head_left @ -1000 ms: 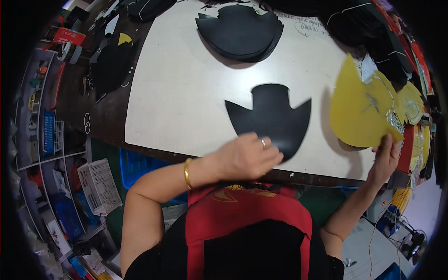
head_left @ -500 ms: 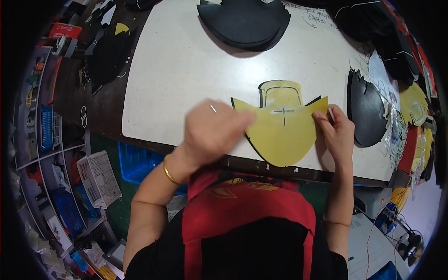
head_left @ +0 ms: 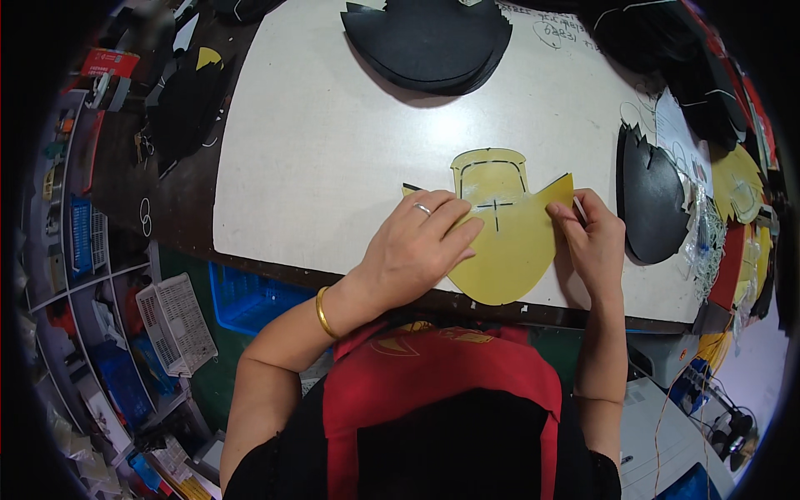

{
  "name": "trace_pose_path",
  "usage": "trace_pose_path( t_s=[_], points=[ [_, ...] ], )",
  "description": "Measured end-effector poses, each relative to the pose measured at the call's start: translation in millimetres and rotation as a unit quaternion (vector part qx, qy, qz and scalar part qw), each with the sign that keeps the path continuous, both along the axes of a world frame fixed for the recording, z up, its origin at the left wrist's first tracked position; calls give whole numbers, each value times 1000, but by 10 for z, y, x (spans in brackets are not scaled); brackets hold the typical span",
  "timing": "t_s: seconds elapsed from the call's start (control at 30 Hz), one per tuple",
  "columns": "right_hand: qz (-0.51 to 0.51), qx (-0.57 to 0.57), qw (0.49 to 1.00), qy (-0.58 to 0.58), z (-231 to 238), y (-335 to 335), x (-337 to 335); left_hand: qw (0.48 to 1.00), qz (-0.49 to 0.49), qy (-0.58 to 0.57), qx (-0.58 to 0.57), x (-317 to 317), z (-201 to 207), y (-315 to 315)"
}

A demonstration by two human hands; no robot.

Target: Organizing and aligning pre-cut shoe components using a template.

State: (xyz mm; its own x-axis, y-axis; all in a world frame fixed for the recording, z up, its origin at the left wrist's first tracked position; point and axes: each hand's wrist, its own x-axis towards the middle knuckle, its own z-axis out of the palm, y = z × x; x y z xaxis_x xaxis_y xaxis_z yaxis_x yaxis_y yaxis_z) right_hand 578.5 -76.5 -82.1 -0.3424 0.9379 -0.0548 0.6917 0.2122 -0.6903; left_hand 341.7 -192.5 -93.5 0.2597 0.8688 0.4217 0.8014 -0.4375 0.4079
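A yellow shoe-part template [head_left: 504, 267] with two pointed wings, a squared tab and black cross marks lies near the table's front edge. Black material peeks out from under its left wing tip. My left hand [head_left: 421, 246], wearing a ring and a gold bangle, has its bent fingers and thumb closed over the template's left side. At the right wing, my right hand [head_left: 596, 237] pinches the edge, thumb on top. A thin white stick [head_left: 580, 208] sticks up between the right fingers; what kind it is I cannot tell.
Stacked black cut pieces [head_left: 429, 46] lie at the table's far side. Another black stack [head_left: 650, 200] stands to the right, beside loose threads and more yellow pieces [head_left: 737, 183]. A white basket [head_left: 177, 321] and a blue crate [head_left: 250, 296] are below left.
My left hand has come down onto the template's left side from a blurred motion. The template has shifted slightly left and nearer, and less black shows along its edges. My right hand keeps its pinch.
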Motion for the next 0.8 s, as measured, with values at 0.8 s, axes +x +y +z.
trace_pose_path(
  t_s=[0.8],
  points=[
    [-16,283,958,-33,245,172,-124,999,20,45,-12,62,-66,-7]
  ],
)
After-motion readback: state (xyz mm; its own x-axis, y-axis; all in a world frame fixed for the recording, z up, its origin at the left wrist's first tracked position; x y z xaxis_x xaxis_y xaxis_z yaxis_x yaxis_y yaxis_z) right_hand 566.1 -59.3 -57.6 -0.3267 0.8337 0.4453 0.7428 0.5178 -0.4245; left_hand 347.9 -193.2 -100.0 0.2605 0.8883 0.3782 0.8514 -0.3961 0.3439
